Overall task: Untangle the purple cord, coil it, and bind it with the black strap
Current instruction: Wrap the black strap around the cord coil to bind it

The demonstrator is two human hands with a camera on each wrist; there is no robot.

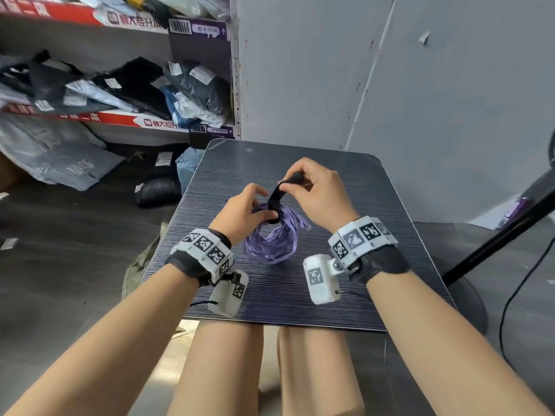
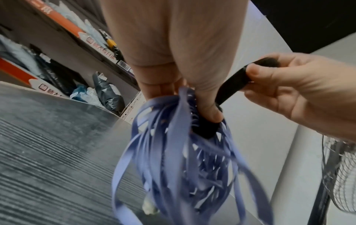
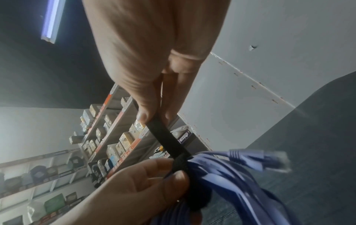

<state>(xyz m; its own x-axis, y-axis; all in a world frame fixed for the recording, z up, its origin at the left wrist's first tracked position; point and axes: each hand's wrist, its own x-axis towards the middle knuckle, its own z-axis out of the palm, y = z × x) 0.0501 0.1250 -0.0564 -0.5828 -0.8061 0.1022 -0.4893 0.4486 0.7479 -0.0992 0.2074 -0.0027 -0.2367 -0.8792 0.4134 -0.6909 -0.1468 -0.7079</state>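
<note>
I have the cord (image 1: pixel 271 238) gathered into a loose coil just below the middle of the head frame, hanging from my left hand (image 1: pixel 243 213) with its lower loops at or just above the table (image 1: pixel 390 205); I cannot tell if they touch. My left hand pinches the top of the coil, thumb pressed on the strap (image 1: pixel 277 195) where it already circles the bundle. My right hand (image 1: pixel 318 193) pinches the strap's free end between thumb and fingertips, up and to the right of the bundle.

What the next move hangs on, as I judge it: the strap's free length runs taut from the wrap toward the upper right of the head frame, roughly across the strands it binds. So the tail lies on the right-hand side, and my right hand is the one placed to carry it over the bundle and back down onto itself, while the left only anchors.

In the right wrist view a plug (image 3: pixel 258 159) sticks out loose at centre right, beside the wrap; it could slip free as I cinch.
</note>
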